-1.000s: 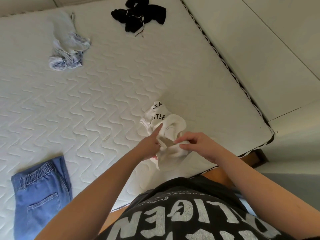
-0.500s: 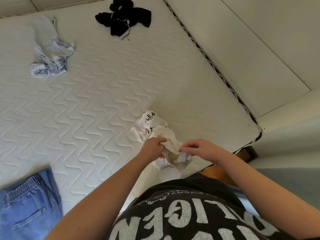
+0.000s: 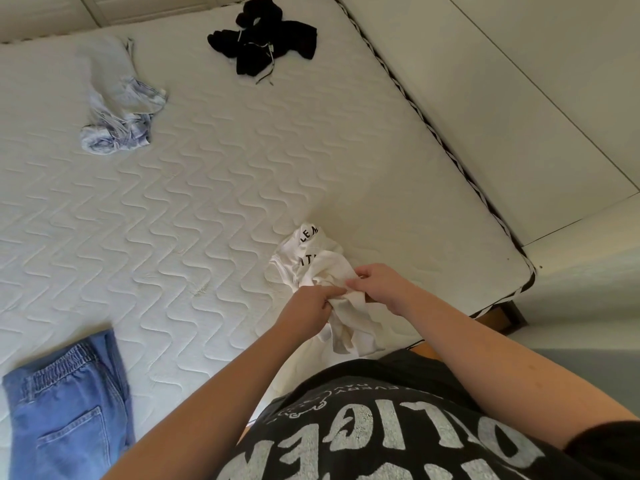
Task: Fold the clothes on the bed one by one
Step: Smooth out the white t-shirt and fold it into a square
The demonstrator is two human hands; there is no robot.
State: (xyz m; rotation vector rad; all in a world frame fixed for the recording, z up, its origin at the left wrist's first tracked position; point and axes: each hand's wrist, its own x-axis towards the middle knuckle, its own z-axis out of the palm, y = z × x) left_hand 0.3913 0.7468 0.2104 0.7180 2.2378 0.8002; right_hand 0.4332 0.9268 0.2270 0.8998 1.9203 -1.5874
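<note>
A crumpled white T-shirt with black lettering [image 3: 311,258] lies near the front right corner of the white quilted mattress [image 3: 207,202]. My left hand [image 3: 308,306] grips a bunched fold of it with curled fingers. Right beside it, my right hand [image 3: 377,282] pinches the same cloth; the two hands almost touch. Part of the shirt hangs down below my hands toward my body. Folded blue jeans [image 3: 65,407] lie flat at the front left.
A crumpled pale grey-blue garment [image 3: 117,105] sits at the far left of the mattress. A black garment with a drawstring [image 3: 263,39] lies bunched at the far middle. The mattress's right edge [image 3: 460,168] runs beside a pale floor or panel.
My left hand went from a pointing finger on the shirt to a curled grip on it. Both hands have drawn close together on the cloth, and the shirt is more bunched.
</note>
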